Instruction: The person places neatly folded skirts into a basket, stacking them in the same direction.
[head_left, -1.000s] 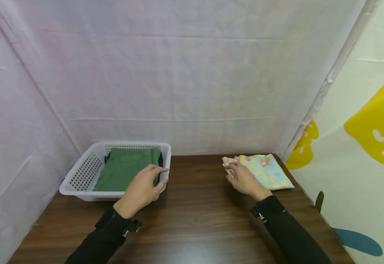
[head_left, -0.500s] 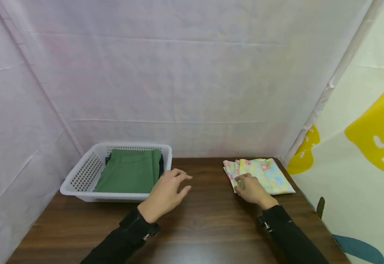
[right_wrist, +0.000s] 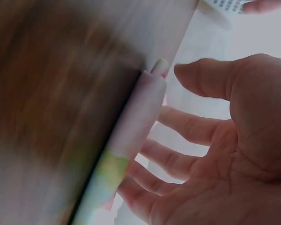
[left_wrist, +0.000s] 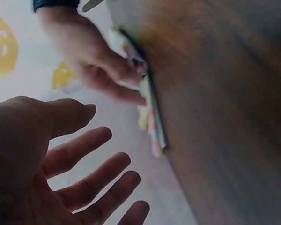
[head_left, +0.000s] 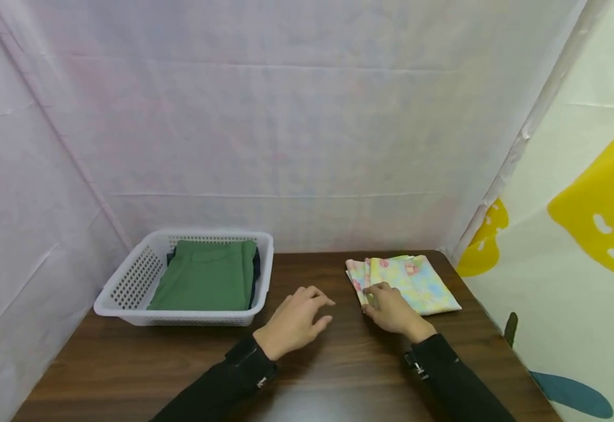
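Observation:
A folded floral cloth (head_left: 418, 287) in yellow, pink and pale blue lies at the back right of the table. My right hand (head_left: 391, 308) is at its near left side, fingertips on the top layer. In the right wrist view the fingers (right_wrist: 178, 164) reach over the folded edge, and the thumb stands apart from it. My left hand (head_left: 296, 322) hovers over the table between basket and cloth, holding nothing. Its fingers are spread and loosely bent in the left wrist view. A folded green garment (head_left: 207, 275) lies in the white basket (head_left: 175, 319), over a dark one.
The brown wooden table (head_left: 312, 375) meets a pale fabric wall (head_left: 280, 146) at the back. Another fabric wall with yellow printed shapes (head_left: 602, 205) stands along the right edge. The basket is close to the left wall.
My left hand has moved from over the basket's right rim rightward toward the cloth. With my right hand on it, the floral cloth has slid slightly left.

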### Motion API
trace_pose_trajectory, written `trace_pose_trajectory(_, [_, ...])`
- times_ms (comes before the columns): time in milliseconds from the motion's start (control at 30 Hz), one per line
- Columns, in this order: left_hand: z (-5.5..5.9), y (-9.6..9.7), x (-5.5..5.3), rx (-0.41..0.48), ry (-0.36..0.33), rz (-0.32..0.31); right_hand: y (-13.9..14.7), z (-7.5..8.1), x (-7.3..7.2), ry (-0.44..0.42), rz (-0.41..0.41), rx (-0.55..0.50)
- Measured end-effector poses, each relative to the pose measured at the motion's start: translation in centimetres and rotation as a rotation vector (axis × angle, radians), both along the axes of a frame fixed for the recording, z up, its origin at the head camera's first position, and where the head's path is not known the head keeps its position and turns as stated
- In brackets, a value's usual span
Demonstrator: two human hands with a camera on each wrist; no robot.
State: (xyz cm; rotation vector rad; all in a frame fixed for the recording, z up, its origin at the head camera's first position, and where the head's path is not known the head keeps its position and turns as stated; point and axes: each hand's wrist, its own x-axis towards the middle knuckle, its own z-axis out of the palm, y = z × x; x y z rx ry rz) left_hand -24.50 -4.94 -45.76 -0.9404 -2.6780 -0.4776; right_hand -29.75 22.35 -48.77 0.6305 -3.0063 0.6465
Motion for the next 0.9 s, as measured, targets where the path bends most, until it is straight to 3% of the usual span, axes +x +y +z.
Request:
trace_pose_trajectory(167, [-1.5, 0.8, -0.4, -0.030, -0.051, -0.027, -1.3, 0.2, 1.0, 0.002, 0.044, -0.021])
trace_pose_trajectory(400, [-2.3, 0.9, -0.8, -0.079, -0.095, -0.079, -3.3, 1.0, 2.4, -0.061, 0.145, -0.093])
trace_pose_trajectory(600, [-2.7, -0.1, -0.5, -0.118, -0.096, -0.075, -4.9, 1.3, 3.3, -0.101, 0.246, -0.089])
trace_pose_trajectory(900, [-2.6, -1.8, 0.8, -0.152, -0.124, -0.051, -6.6, 1.5, 4.1, -0.153, 0.296, -0.101])
